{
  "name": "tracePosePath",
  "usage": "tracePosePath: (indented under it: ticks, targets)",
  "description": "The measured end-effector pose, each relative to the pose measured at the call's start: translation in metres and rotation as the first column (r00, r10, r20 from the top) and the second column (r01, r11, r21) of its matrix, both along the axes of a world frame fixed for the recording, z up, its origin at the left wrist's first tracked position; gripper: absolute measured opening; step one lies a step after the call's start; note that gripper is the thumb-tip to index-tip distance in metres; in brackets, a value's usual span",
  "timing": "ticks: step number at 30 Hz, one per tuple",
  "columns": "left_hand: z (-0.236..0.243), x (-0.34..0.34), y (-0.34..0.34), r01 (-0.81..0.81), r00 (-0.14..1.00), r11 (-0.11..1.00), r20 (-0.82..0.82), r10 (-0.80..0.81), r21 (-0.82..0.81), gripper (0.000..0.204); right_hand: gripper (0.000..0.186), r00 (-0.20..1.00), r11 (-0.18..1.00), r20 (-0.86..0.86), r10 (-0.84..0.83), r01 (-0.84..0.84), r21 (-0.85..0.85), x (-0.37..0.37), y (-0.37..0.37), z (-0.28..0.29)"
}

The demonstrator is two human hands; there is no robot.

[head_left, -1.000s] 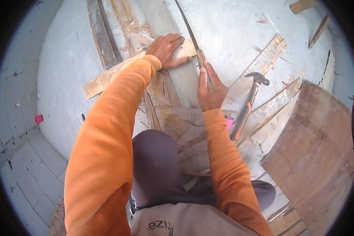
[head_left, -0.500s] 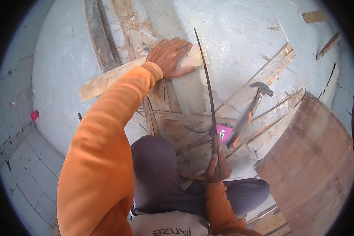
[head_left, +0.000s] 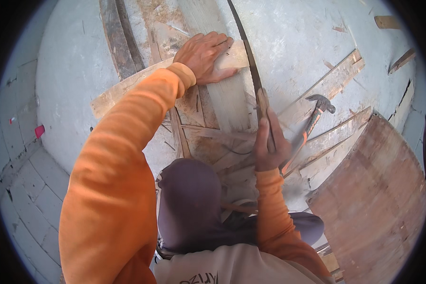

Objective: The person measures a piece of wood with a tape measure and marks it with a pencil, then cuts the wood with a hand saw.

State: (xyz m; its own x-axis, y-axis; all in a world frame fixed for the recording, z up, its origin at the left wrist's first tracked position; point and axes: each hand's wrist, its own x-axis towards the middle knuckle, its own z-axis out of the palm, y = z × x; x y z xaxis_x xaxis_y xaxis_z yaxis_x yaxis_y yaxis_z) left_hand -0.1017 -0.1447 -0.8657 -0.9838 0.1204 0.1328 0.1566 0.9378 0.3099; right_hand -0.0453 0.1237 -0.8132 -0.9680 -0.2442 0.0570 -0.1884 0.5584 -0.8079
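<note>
My left hand (head_left: 206, 57) presses on a pale wooden board (head_left: 234, 56), its fingers over the far edge and its thumb along the near one. Beneath that board runs a wider grey plank (head_left: 227, 106), lying crosswise to it. In my right hand (head_left: 272, 146) is a handsaw (head_left: 251, 59), its long dark blade pointing away from me and running close past the board's right end. The fingers cover most of the saw's handle. Whether the teeth touch the wood cannot be made out.
A claw hammer (head_left: 321, 102) lies to the right of my right hand, among loose wood strips (head_left: 338, 75). A large brown plywood sheet (head_left: 374, 184) rests at the right. Dark narrow planks (head_left: 120, 42) lie at the far left, and a small pink object (head_left: 39, 131) is by the wall.
My right hand has pushed the saw forward, away from me, so the blade's tip now leaves the top of the view. The purple-pink tape measure is now hidden. My left hand stays on the board.
</note>
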Motion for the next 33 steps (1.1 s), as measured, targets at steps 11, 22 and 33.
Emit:
tracePosePath:
  ticks: [11,22,33]
  targets:
    - [0.000,0.008,-0.004,-0.017,1.000,0.999,-0.009,0.017,-0.037,0.068,0.026,1.000,0.994,-0.013,0.001,-0.002,-0.108,0.042,0.031,0.001]
    - [0.002,0.007,-0.003,-0.023,1.000,1.000,-0.002,0.023,-0.017,0.068,0.030,0.999,0.999,-0.013,0.041,-0.041,-0.012,0.086,0.084,0.013]
    - [0.001,0.007,-0.002,-0.043,0.999,0.998,0.005,0.043,-0.038,0.069,0.029,0.997,0.995,-0.068,0.035,-0.040,-0.087,0.078,0.082,0.011]
